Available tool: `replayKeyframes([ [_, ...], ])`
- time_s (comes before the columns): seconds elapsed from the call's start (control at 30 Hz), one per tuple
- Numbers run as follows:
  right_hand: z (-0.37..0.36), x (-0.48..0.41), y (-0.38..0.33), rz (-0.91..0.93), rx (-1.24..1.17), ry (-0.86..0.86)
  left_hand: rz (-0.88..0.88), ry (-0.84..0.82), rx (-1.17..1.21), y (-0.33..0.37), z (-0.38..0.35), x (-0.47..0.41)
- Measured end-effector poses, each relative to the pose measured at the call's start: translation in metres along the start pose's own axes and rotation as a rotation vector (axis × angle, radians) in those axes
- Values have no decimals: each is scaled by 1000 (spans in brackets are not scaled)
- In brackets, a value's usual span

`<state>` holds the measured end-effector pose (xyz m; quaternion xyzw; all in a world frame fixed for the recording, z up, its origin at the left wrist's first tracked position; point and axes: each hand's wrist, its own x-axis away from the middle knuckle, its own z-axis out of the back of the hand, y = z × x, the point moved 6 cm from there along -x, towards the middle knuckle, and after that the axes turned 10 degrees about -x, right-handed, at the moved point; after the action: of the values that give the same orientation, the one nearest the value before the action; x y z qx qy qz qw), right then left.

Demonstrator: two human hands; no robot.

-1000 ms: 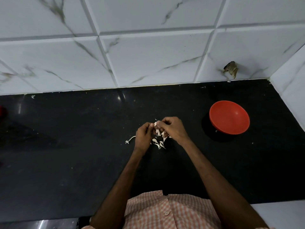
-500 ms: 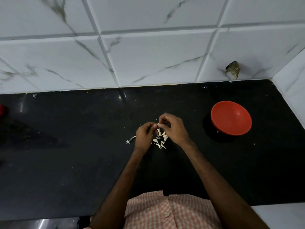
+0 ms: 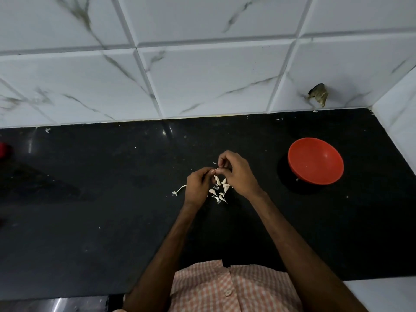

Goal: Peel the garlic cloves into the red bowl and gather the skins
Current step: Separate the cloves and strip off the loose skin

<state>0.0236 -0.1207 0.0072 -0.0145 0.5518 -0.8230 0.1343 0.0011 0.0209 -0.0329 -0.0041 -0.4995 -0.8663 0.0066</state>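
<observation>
View: head camera, looking down on a black counter (image 3: 101,210) backed by a white veined tile wall (image 3: 202,82)
Risk, slip: the garlic clove (image 3: 218,169) pinched between both hands shows only as a small pale tip, so it could well pop from the fingertips and drop among the unpeeled ones below
Risk, scatter: thin skin flakes may drift over the counter, where white specks already lie apart, which would make gathering slower
Risk, transfer: the red bowl (image 3: 315,161) stands well apart to the right, and a tossed clove could miss it
Left hand (image 3: 198,188): knuckles up, fingers curled, thumb and fingertips pinching the clove's left end
Right hand (image 3: 238,174): fingers curled, pinching the same clove from the right and above, wrist angled in from the right
Garlic cloves (image 3: 219,191): a loose cluster on the counter under and between the hands
Stalk (image 3: 180,190): pale, curved, just left of the left hand
Bowl contents: nothing visible inside
Clothing: checked shirt (image 3: 236,287) at the bottom edge
</observation>
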Motion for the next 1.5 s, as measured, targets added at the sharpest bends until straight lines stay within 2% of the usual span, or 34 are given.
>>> replayKeyframes([
  [0.13, -1, 0, 1, -12, 32, -26, -7, -3, -21, 0, -1, 0],
  [0.5, 6, -2, 1, -43, 24, 47, -26, 27, -107, 7, 3, -2],
  [0.7, 6, 2, 14, -293, -166, 64, -15, 83, -84, 9, 8, 1],
  [0.8, 5, 1, 17, -418, -333, 98, -9, 109, -4, 10, 9, 2],
  [0.93, 0, 3, 15, -532, -559, 40, 19, 123, 132, 13, 10, 3],
  [1.1, 2, 6, 14, -543, -620, 27, -13, 60, 172, 14, 9, 2],
  [1.33, -4, 9, 10, -531, -530, -139, -45, -44, 172, 12, 7, -1],
  [1.5, -1, 7, 4, -490, -506, -100, -70, -73, 143, 18, 9, -5],
])
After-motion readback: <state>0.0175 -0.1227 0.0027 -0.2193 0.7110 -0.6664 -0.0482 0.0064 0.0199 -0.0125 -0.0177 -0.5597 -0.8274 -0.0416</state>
